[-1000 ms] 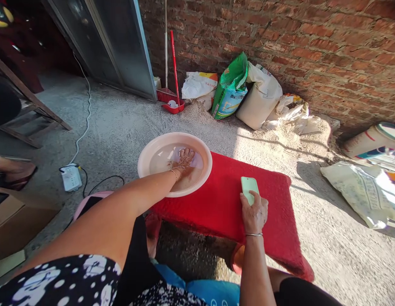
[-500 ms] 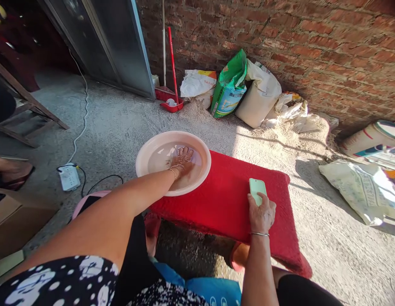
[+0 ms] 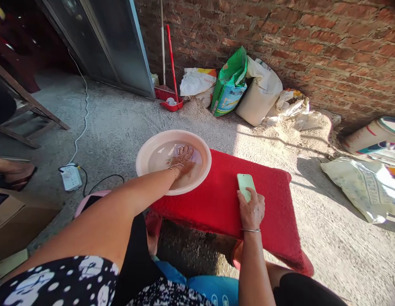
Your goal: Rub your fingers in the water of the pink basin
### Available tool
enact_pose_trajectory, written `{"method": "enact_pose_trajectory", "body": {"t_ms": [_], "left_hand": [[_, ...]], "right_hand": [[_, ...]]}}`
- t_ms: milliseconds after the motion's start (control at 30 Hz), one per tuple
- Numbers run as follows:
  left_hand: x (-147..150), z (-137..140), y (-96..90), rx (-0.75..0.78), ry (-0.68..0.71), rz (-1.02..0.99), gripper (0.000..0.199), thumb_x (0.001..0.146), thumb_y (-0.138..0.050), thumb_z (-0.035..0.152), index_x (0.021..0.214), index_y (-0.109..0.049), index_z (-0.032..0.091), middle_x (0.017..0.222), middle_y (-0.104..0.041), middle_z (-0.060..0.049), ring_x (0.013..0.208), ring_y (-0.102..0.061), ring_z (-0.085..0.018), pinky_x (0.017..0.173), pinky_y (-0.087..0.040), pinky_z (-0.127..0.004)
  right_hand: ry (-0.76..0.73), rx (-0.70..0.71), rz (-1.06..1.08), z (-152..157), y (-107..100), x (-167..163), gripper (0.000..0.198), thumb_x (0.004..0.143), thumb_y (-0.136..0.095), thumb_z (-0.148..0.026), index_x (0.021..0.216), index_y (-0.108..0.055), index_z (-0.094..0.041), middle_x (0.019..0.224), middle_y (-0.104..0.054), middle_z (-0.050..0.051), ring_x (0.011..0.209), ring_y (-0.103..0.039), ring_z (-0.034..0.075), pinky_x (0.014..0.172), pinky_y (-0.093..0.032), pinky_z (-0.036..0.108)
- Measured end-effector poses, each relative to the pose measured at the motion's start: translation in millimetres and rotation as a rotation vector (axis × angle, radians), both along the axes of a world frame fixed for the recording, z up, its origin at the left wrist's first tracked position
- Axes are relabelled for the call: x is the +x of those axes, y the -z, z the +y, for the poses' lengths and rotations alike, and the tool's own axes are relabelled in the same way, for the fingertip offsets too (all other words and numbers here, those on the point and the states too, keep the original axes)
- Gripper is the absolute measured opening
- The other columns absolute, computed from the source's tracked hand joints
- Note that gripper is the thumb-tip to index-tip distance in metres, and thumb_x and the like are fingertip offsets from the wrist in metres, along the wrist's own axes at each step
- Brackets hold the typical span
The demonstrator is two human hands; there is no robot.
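Observation:
My left hand [image 3: 183, 160] is under the cloudy water of a pale pink basin [image 3: 143, 168], fingers spread and palm down. The basin stands on the left end of a low bench with a red plush cover [image 3: 213, 199]. On the right half of that cover, my right hand [image 3: 253, 208] grips a flat pale green rectangular object [image 3: 245, 182] with rounded corners. Its thumb lies along one side and the fingers bend over the near part. The object's underside is hidden against the red fabric, so I cannot tell its exact kind.
A white power strip [image 3: 71, 177] with cords and a cardboard box [image 3: 21, 216] are on the floor at left, near another person's foot [image 3: 18, 172]. Along the brick wall stand a red dustpan [image 3: 171, 105], a green sack [image 3: 229, 85] and a bucket [image 3: 372, 136].
My right hand has slid left across the red cover with the pale green object in it. The left hand stays in the water, almost unmoved.

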State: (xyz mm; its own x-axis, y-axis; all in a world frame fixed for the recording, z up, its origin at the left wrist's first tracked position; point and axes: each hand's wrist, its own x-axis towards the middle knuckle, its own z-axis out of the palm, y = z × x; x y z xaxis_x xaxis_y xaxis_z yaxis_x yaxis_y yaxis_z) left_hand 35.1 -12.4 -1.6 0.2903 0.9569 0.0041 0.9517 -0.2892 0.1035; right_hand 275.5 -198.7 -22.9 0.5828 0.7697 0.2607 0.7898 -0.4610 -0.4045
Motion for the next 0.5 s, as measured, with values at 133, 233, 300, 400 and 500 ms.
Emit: {"method": "enact_pose_trajectory", "body": {"t_ms": [133, 233, 300, 400, 500], "left_hand": [[0.4, 0.7, -3.7, -0.035, 0.012, 0.074, 0.054, 0.089, -0.024, 0.042, 0.140, -0.036, 0.027, 0.144, -0.039, -0.006, 0.130, -0.031, -0.032, 0.103, -0.029, -0.052], [-0.1, 2.4, -3.8, -0.063, -0.002, 0.116, 0.056, 0.089, -0.021, 0.044, 0.143, -0.031, 0.031, 0.146, -0.037, -0.002, 0.134, -0.027, -0.032, 0.102, -0.031, -0.054], [-0.8, 3.2, -1.9, -0.048, -0.002, 0.101, 0.056, 0.089, -0.020, 0.043, 0.143, -0.030, 0.031, 0.146, -0.037, -0.002, 0.135, -0.026, -0.031, 0.101, -0.031, -0.055], [-1.8, 3.7, 1.5, -0.009, 0.001, 0.038, 0.054, 0.089, -0.022, 0.040, 0.141, -0.033, 0.032, 0.141, -0.043, -0.004, 0.132, -0.030, -0.031, 0.101, -0.031, -0.056], [-2.1, 3.2, 2.8, 0.003, 0.008, -0.032, 0.051, 0.088, -0.026, 0.039, 0.138, -0.037, 0.032, 0.136, -0.047, -0.006, 0.129, -0.033, -0.033, 0.099, -0.030, -0.058]], "right_hand": [[0.063, 0.066, 0.034, -2.1, 0.9, 16.7, 0.052, 0.083, -0.047, -0.061, 0.109, -0.065, -0.019, 0.092, -0.056, 0.011, 0.089, -0.051, 0.026, 0.073, -0.038, 0.035], [-0.110, 0.091, 0.026, 2.1, 0.4, -21.6, 0.051, 0.085, -0.045, -0.060, 0.107, -0.065, -0.019, 0.093, -0.055, 0.011, 0.088, -0.050, 0.025, 0.074, -0.039, 0.035], [-0.265, 0.085, 0.020, 6.2, 0.0, -51.9, 0.047, 0.088, -0.044, -0.057, 0.108, -0.064, -0.019, 0.095, -0.055, 0.011, 0.087, -0.050, 0.024, 0.076, -0.040, 0.035], [-0.348, 0.066, 0.004, 9.9, 1.0, -68.8, 0.044, 0.089, -0.045, -0.054, 0.110, -0.064, -0.020, 0.097, -0.055, 0.010, 0.088, -0.050, 0.023, 0.077, -0.039, 0.034], [-0.195, 0.046, -0.021, 5.9, 3.7, -38.9, 0.045, 0.087, -0.047, -0.055, 0.110, -0.065, -0.021, 0.097, -0.056, 0.011, 0.086, -0.051, 0.024, 0.075, -0.039, 0.034]]}}
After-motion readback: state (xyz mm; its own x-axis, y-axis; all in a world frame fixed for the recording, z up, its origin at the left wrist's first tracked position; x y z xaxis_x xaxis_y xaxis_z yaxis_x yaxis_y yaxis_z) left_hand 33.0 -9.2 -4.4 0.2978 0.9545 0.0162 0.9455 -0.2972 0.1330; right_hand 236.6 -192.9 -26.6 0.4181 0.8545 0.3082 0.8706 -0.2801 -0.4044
